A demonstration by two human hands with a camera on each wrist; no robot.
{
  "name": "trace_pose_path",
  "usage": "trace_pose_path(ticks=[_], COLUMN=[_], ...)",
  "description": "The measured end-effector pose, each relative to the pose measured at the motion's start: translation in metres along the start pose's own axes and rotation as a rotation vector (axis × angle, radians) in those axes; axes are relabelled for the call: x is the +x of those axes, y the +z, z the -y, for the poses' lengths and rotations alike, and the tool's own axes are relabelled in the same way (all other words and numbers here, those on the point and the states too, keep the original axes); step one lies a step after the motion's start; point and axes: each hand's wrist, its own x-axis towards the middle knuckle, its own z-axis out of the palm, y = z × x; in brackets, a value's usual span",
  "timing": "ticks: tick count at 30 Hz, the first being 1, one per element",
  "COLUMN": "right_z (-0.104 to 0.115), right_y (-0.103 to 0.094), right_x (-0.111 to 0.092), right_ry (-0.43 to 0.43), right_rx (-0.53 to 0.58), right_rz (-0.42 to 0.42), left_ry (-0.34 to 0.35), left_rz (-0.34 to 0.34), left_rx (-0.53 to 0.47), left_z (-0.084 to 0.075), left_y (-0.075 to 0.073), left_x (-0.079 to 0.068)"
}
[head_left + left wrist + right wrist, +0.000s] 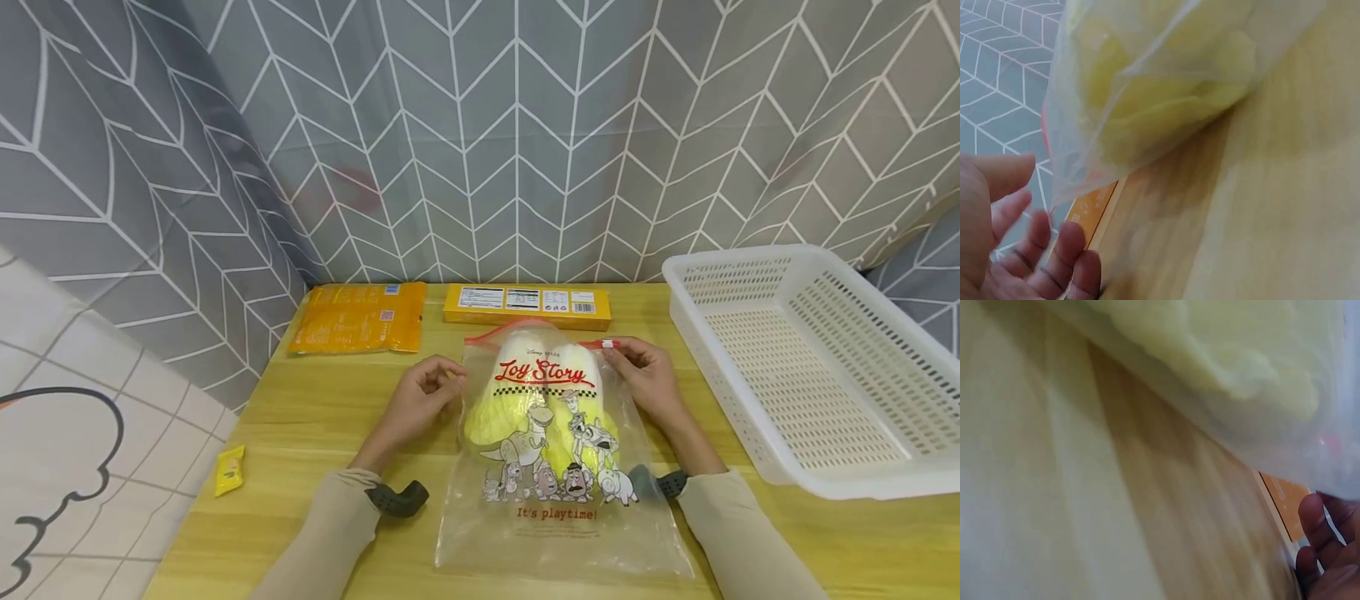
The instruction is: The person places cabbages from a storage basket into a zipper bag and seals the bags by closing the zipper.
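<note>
A clear zip bag (558, 537) with a red "Toy Story" print stands in front of me, its top edge towards the back. Inside it show two soft, rounded white-and-yellow bundles (491, 412); their kind is not plain through the plastic. My right hand (648, 375) pinches the bag's top right corner, by the white slider (607, 343) on the red zip strip. Beside the upper left edge is my left hand (423, 396), its fingers loosely bent. In the left wrist view, the left fingers (1072, 240) are spread, with nothing held between them.
An orange packet (360, 317) and a long yellow-orange box (527, 307) lie along the back of the wooden table. At the right is a white perforated basket (750, 433). A small yellow wrapped piece (229, 470) lies near the left edge. Grey patterned curtains hang behind.
</note>
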Motion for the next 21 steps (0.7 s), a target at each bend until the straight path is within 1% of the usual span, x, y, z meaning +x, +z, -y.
trace_pose_path(ticks=[2, 5, 9, 13, 14, 16, 20, 21], right_z=[0.000, 0.002, 0.007, 0.020, 0.025, 0.036, 0.059, 0.066], right_y=[0.003, 0.009, 0.014, 0.013, 0.012, 0.009, 0.003, 0.002], right_x=[0.000, -0.001, -0.001, 0.002, 0.003, 0.005, 0.008, 0.008], right_ry=[0.009, 0.016, -0.001, -0.046, -0.061, -0.092, -0.180, -0.201], right_rx=[0.009, 0.030, 0.056, 0.051, 0.048, 0.049, 0.067, 0.078], right_rz=[0.011, 0.026, 0.042, 0.038, 0.032, 0.008, -0.042, -0.053], left_ry=[-0.037, -0.135, -0.254, -0.328, -0.339, -0.338, -0.287, -0.265], left_rz=[-0.066, -0.128, -0.162, -0.189, -0.198, -0.215, -0.212, -0.211], left_rx=[-0.032, -0.074, -0.171, -0.278, -0.304, -0.373, -0.525, -0.547], left_z=[0.002, 0.002, -0.004, -0.019, -0.023, -0.033, -0.054, -0.060], left_y=[0.002, 0.004, 0.007, 0.006, 0.005, 0.001, -0.008, -0.011], left_x=[0.002, 0.008, 0.016, 0.017, 0.017, 0.016, 0.014, 0.013])
